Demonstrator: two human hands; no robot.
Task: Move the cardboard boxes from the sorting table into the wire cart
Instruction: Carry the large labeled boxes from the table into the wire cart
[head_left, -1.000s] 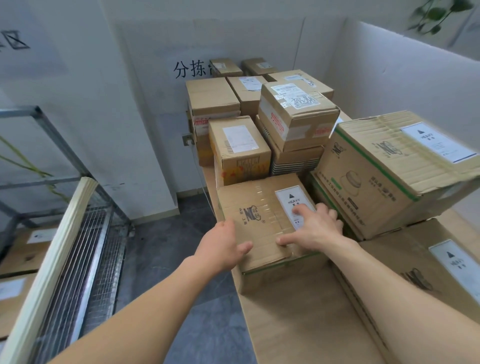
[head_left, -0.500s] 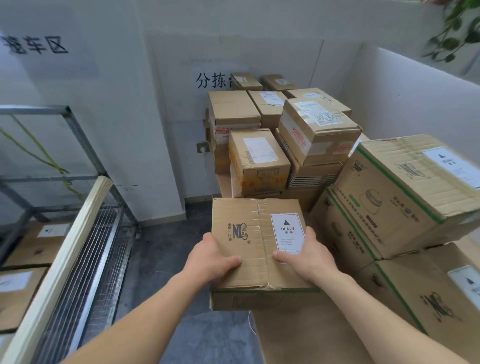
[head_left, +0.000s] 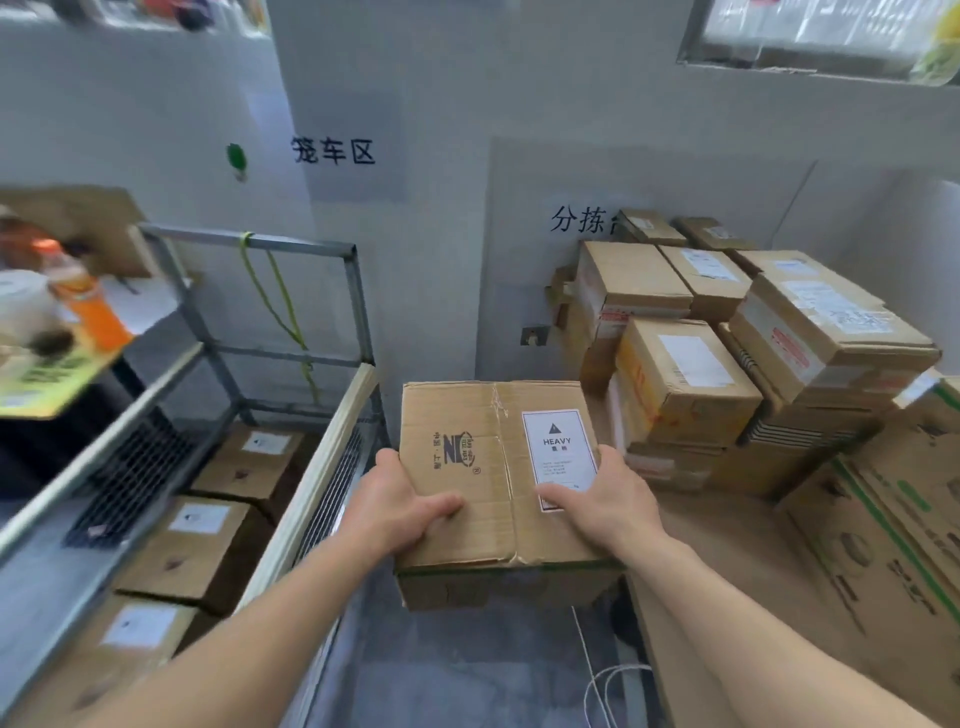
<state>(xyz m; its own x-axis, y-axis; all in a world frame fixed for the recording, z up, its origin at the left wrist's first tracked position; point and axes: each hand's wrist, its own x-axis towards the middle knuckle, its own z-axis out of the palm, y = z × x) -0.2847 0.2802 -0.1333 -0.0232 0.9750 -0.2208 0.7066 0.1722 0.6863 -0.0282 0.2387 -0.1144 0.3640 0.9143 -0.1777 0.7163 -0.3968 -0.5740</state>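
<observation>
Head view: mid-carry, much left to move.
Gripping a brown cardboard box (head_left: 493, 467) with a white HEAVY label at its near corners with left hand (head_left: 395, 512) and right hand (head_left: 608, 501); aloft between the tan sorting table (head_left: 727, 561) and the grey metal wire cart (head_left: 311, 246), not yet inside. Already in the cart: several labelled brown boxes (head_left: 200, 540). Left on the table: a large pile of brown parcels (head_left: 680, 379).

From the wearer's own viewpoint, the left forearm (head_left: 249, 639) is shown at 7 o'clock and the right forearm (head_left: 753, 639) at 5 o'clock. Both are bare, uncovered as far as the frame edge. The left hand (head_left: 395, 512) and the right hand (head_left: 605, 501), just below centre, are likewise bare.
</observation>
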